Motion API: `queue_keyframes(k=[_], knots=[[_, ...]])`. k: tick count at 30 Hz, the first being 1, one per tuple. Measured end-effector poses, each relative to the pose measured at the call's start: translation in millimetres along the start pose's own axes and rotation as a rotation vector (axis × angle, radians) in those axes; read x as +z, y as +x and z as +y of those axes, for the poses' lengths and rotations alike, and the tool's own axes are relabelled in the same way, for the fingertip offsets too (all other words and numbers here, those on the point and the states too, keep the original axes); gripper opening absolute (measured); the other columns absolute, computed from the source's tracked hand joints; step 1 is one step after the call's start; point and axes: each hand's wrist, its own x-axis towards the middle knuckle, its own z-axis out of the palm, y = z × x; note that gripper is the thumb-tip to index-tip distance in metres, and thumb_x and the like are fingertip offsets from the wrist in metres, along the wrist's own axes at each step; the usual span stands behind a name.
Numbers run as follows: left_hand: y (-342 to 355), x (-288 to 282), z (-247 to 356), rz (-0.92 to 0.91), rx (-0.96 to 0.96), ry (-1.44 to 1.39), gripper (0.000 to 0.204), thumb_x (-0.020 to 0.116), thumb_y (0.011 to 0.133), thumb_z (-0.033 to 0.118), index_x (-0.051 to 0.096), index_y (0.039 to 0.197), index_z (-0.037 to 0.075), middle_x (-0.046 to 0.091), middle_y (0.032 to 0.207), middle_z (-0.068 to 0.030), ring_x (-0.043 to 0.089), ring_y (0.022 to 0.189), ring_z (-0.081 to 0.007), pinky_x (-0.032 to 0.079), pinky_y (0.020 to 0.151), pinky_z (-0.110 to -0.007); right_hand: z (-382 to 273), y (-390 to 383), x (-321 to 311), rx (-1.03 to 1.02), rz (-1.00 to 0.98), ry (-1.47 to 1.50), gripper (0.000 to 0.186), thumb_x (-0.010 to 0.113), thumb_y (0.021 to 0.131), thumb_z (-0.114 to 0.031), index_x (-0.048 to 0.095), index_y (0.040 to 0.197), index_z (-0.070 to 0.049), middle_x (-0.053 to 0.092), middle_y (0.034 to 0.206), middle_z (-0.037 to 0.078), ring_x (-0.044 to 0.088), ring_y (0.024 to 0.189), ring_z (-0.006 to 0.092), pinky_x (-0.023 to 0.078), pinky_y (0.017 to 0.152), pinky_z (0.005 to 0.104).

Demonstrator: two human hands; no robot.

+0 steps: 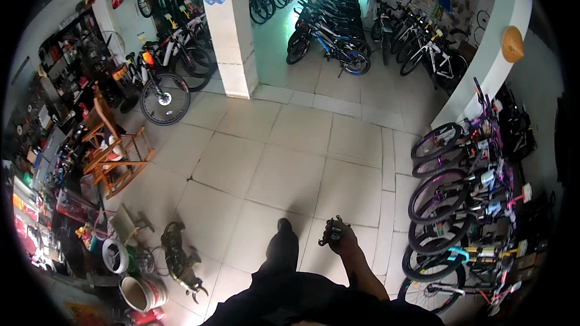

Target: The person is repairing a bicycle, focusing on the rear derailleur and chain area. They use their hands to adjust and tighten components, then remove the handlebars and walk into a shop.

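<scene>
My right hand is held out over the tiled floor in front of me, with its forearm coming up from the lower edge. Its fingers are closed round a cluster of dark metal parts, bits of which stick out beyond the fingers. The exact kind of these parts is too small to make out. My left hand does not show. One of my legs reaches forward over the pale floor tiles.
Bicycles line the right side. A wooden rocking chair, a white bucket and a dark lumpy object with pale prongs stand left. A square pillar rises ahead; more bicycles fill the back.
</scene>
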Motion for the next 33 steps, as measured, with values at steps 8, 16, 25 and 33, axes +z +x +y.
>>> queue_keyframes(k=[8, 16, 25, 33], knots=[[78, 66, 355, -0.015, 0.165, -0.088, 0.035, 0.060, 0.104, 0.042, 0.070, 0.093, 0.010, 0.063, 0.071, -0.0005, 0.053, 0.053, -0.0137, 0.042, 0.046, -0.034, -155, 198, 87, -0.111, 0.045, -0.126, 0.018, 0.069, 0.096, -0.025, 0.064, 0.102, -0.008, 0.065, 0.080, 0.005, 0.068, 0.073, 0.0239, 0.057, 0.064, 0.0432], [46, 116, 815, 0.081, 0.596, -0.014, 0.034, 0.059, 0.105, 0.039, 0.069, 0.092, 0.009, 0.062, 0.070, 0.0001, 0.051, 0.051, -0.0118, 0.037, 0.045, -0.032, -270, 416, 102, -0.239, 0.056, -0.246, 0.018, 0.071, 0.095, -0.022, 0.067, 0.102, -0.006, 0.068, 0.083, 0.007, 0.069, 0.073, 0.0241, 0.058, 0.064, 0.0391], [173, 185, 879, 0.022, 0.107, 0.039, 0.039, 0.061, 0.101, 0.040, 0.070, 0.086, 0.004, 0.063, 0.067, -0.0054, 0.056, 0.049, -0.0186, 0.043, 0.044, -0.037, -457, 706, 263, -0.036, -0.036, -0.158, 0.022, 0.069, 0.096, -0.024, 0.061, 0.103, -0.004, 0.064, 0.081, 0.007, 0.064, 0.066, 0.0237, 0.053, 0.065, 0.0390], [248, 237, 1110, -0.023, 0.049, -0.012, 0.044, 0.062, 0.099, 0.044, 0.070, 0.087, 0.002, 0.064, 0.069, -0.0078, 0.057, 0.053, -0.0216, 0.046, 0.047, -0.039, -572, 962, 340, 0.004, -0.039, -0.283, 0.025, 0.071, 0.094, -0.027, 0.064, 0.103, -0.004, 0.065, 0.078, 0.007, 0.067, 0.066, 0.0258, 0.057, 0.065, 0.0459]])
